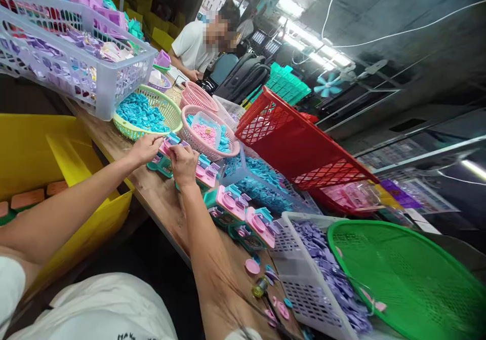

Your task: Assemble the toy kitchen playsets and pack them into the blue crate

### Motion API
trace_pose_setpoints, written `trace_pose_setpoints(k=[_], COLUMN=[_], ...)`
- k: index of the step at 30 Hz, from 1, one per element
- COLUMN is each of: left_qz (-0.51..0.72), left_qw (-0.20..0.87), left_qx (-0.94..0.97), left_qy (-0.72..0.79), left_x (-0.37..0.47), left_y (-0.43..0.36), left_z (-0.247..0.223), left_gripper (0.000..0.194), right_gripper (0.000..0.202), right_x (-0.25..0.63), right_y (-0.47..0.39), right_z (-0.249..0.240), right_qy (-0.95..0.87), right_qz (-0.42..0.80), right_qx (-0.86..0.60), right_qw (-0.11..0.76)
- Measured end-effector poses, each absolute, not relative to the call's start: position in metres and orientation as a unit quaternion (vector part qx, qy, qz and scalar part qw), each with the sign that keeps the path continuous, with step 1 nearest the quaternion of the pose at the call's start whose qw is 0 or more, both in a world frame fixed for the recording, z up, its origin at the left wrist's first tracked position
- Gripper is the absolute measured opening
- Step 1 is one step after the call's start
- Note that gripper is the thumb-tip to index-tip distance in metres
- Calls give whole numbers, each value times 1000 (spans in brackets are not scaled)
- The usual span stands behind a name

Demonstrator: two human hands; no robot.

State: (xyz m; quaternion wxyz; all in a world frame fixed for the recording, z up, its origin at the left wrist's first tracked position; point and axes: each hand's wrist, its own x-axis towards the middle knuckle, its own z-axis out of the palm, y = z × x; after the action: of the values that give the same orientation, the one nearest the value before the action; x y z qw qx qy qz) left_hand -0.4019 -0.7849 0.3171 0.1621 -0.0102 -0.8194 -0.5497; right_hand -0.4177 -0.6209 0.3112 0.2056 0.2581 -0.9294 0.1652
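My left hand [146, 149] has its fingers closed at the far end of a pink-topped teal plastic toy [161, 165] on the wooden bench. At that toy's near side my right hand [184, 163] is closed, fingertips pressed to the pink top. Any small part between the fingers is hidden. Another such toy [207, 172] stands just right of my right hand. Closer to me are two more toys, one with a pink top [232, 202] and one beside it [260, 226], both carrying blue and purple pieces.
Beyond my hands stand a yellow-green basket [172, 111] of blue parts and a pink basket [190, 119]. A red crate [288, 145] leans at right, above a green basket [402, 274]. A hammer [260, 287] lies on the bench. A person [193, 43] sits across.
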Motion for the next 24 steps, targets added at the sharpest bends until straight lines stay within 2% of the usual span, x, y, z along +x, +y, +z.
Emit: trace_pose_setpoints(k=[5,13,24], left_qz=[-502,-454,-383], left_qw=[170,182,146], left_qx=[24,74,109], left_qy=[-848,-869,-906], left_x=[-404,-398,-387], left_y=[-780,-769,-752], left_z=[309,309,319], left_gripper=[38,40,38], right_gripper=[24,26,29], right_x=[-414,-416,-408], right_y=[-630,-623,-624], right_z=[322,348,371], right_qy=[-946,-927,-925], right_qz=[74,-51,-94], right_qx=[254,351,366], right_qw=[186,121,31])
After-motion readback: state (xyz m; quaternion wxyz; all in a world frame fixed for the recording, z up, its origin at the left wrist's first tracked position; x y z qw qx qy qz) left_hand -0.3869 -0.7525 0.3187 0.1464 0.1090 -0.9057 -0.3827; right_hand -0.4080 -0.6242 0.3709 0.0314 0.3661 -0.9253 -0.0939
